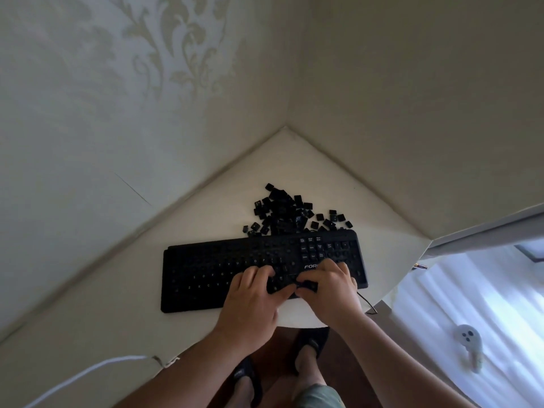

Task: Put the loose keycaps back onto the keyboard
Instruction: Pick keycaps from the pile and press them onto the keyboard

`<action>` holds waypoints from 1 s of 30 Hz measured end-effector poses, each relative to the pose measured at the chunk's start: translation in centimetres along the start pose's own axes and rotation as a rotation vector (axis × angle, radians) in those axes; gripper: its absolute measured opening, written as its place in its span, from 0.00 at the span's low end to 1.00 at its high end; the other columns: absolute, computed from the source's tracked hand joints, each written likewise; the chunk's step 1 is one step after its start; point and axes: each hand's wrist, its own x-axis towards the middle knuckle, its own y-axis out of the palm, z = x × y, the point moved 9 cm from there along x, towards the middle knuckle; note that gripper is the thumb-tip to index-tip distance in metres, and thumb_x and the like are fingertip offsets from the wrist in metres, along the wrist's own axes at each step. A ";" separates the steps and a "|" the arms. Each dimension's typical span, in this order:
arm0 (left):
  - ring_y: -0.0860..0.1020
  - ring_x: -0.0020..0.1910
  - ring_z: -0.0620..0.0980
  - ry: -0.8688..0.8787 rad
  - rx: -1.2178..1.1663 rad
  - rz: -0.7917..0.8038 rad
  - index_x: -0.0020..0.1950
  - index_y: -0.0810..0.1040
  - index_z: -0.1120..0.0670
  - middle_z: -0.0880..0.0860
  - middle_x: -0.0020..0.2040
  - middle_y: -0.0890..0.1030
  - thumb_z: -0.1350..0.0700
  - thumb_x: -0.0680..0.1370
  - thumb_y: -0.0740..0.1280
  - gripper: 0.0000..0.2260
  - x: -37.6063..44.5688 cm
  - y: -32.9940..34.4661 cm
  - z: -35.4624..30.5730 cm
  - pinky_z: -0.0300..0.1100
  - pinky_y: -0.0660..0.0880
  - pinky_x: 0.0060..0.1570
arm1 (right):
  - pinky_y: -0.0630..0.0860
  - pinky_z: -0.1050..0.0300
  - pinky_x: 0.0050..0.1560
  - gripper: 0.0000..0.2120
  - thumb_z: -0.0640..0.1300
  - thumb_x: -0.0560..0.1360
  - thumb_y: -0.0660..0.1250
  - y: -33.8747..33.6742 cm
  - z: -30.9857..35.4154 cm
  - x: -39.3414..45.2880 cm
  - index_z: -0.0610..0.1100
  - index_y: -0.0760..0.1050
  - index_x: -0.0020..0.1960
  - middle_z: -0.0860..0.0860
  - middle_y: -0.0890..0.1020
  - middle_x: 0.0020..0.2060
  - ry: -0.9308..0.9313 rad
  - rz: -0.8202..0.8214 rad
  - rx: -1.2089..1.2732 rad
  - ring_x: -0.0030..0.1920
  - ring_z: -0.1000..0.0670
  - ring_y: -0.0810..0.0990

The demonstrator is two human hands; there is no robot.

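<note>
A black keyboard (206, 272) lies on the white corner table (294, 172), with many bare key sockets and some letter keys in place. A pile of loose black keycaps (282, 213) sits just behind its top edge. Both of my hands rest on the keyboard's right half. My left hand (253, 293) has curled fingers pressing on the keys, its thumb reaching right. My right hand (329, 287) pinches a long black keycap (307, 285) near the lower rows. What lies beneath the palms is hidden.
Walls close in on the table from the left and right, meeting at the far corner. The keyboard's cable (368, 304) hangs off the front edge. A white cable (88, 372) runs at lower left. My feet (312, 346) stand below the table's rounded edge.
</note>
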 end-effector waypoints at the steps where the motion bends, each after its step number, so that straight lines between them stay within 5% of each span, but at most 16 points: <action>1: 0.73 0.64 0.57 0.007 0.008 0.000 0.72 0.69 0.36 0.54 0.65 0.73 0.52 0.74 0.72 0.28 0.0 0.0 -0.2 0.55 0.74 0.64 | 0.68 0.51 0.57 0.12 0.60 0.74 0.72 -0.1 0.2 0.2 0.64 0.81 0.58 0.60 0.71 0.51 0.000 0.024 -0.010 0.58 0.50 0.66; 15: 0.76 0.59 0.58 0.039 0.046 0.101 0.69 0.74 0.40 0.55 0.62 0.76 0.55 0.67 0.76 0.31 0.3 0.0 -0.8 0.56 0.77 0.59 | 0.68 0.54 0.57 0.09 0.56 0.79 0.64 -0.9 1.9 0.6 0.63 0.81 0.54 0.64 0.77 0.53 -0.061 0.088 -0.139 0.59 0.53 0.69; 22: 0.75 0.57 0.58 0.101 0.117 0.139 0.66 0.76 0.39 0.54 0.62 0.75 0.53 0.70 0.71 0.25 0.1 0.7 -1.0 0.56 0.77 0.58 | 0.68 0.59 0.37 0.07 0.47 0.65 0.75 0.3 1.2 0.0 0.58 0.80 0.37 0.63 0.75 0.35 -0.104 -0.041 -0.213 0.43 0.54 0.73; 26: 0.75 0.58 0.59 0.131 0.146 0.116 0.66 0.76 0.39 0.55 0.61 0.74 0.53 0.70 0.71 0.25 0.3 0.5 -1.1 0.57 0.77 0.59 | 0.71 0.57 0.39 0.06 0.48 0.66 0.75 0.4 0.9 0.1 0.59 0.81 0.39 0.63 0.76 0.37 -0.099 -0.053 -0.168 0.44 0.53 0.73; 30: 0.73 0.60 0.58 0.143 0.138 0.119 0.69 0.73 0.39 0.54 0.59 0.74 0.55 0.71 0.69 0.27 0.7 0.2 -0.5 0.56 0.76 0.61 | 0.68 0.54 0.52 0.07 0.52 0.76 0.67 -0.1 1.0 0.4 0.61 0.83 0.49 0.64 0.80 0.47 -0.024 0.015 -0.061 0.55 0.55 0.72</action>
